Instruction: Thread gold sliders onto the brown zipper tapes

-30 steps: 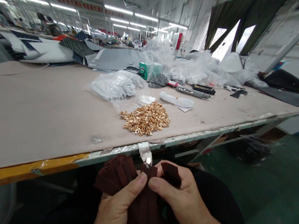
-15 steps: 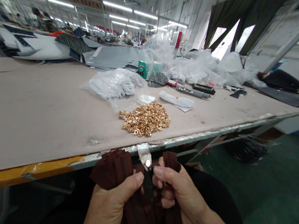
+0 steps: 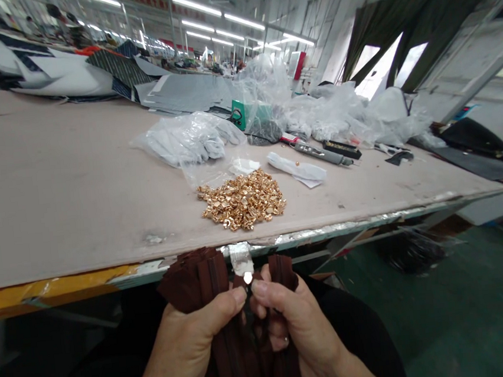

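Observation:
Dark brown zipper tapes [image 3: 218, 274] hang in a folded bundle from my left hand [image 3: 203, 335], whose thumb presses on them. My right hand [image 3: 290, 315] is closed on another brown zipper tape [image 3: 281, 268], thumb and forefinger pinched. My two thumbs are close together, just below a small shiny slider-like piece [image 3: 248, 277]. That piece sits at the lower end of a silvery, tape-wrapped holder [image 3: 241, 257] at the table edge. Whether the tape ends are inside the piece cannot be made out. A pile of gold zipper sliders [image 3: 244, 201] lies just beyond the holder.
On the table [image 3: 77, 181] lie a clear plastic bag [image 3: 193, 138], a folded white paper [image 3: 298, 169], a grey pen-like tool [image 3: 323, 153] and a green box [image 3: 253, 114]. More plastic bags [image 3: 337, 109] and grey sheets [image 3: 189, 91] are farther back.
Both hands have come closer together. My left hand with the zipper bundle has shifted slightly right, my right hand slightly left, with the thumbs nearer the shiny piece.

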